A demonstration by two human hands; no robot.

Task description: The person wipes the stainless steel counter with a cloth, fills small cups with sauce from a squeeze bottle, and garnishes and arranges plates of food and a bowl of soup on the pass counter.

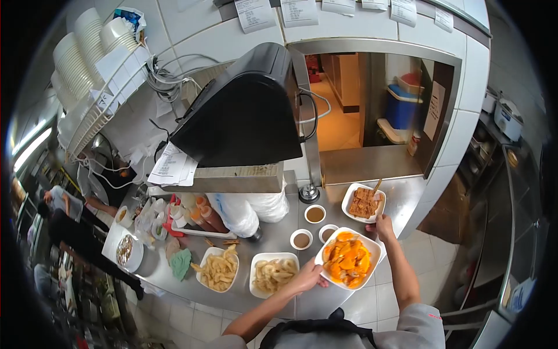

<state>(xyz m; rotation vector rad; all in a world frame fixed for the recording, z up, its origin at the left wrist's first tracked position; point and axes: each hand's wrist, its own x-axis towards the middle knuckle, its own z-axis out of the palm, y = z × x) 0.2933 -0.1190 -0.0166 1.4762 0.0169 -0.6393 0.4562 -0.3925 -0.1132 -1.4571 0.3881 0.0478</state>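
My left hand [310, 277] is closed on the left rim of a square white bowl [378, 262] of chips covered in orange sauce [350, 256]. The bowl is held over the counter's front edge. My right hand [381, 228] is closed at the lower right corner of a smaller white bowl [347, 200] that holds brown, scored square pieces [366, 203] and a stick. Its fingertips are partly hidden. Near the bowls stand several small cups of brown sauce [315, 214]. To the left are a bowl of chips [218, 271] and a bowl of pale rings [273, 273].
A black machine [238, 110] overhangs the steel counter [261, 239]. Below it are sauce bottles [212, 220] and wrapped white lids [270, 205]. A call bell [309, 193] stands by the serving hatch [372, 163]. A green cloth [180, 264] lies left; another person [72, 232] is farther off.
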